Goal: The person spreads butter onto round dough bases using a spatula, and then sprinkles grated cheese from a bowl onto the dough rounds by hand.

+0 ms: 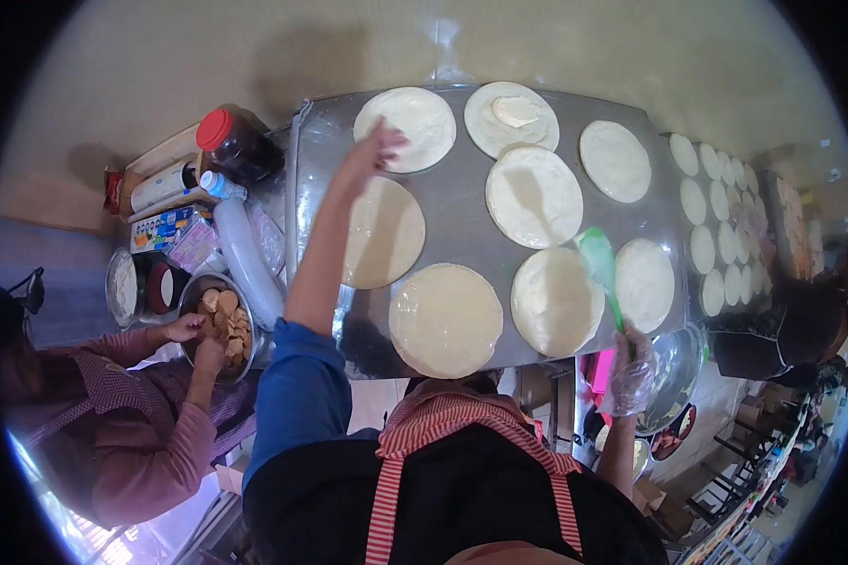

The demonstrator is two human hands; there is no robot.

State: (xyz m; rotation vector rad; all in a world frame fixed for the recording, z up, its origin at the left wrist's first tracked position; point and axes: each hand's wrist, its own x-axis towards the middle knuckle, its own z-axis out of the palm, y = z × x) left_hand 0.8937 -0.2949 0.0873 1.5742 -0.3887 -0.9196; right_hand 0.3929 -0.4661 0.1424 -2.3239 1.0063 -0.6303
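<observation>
In the head view my right hand, in a clear plastic glove, grips the handle of a green spatula. The spatula's broad head is up over the gap between two dough rounds at the table's right, one of them the front round. My left hand is bare and a little blurred, with fingers stretched out over the far left dough round; I cannot tell whether it touches. A thick pale dollop lies on the far middle round. Other rounds look coated with a shiny cream layer.
The rounds lie on a metal table. Leftward are a red-lidded jar, a stack of clear plastic cups and a co-worker handling pieces in a metal bowl. Many small rounds cover a surface at right. A large bowl stands below my right hand.
</observation>
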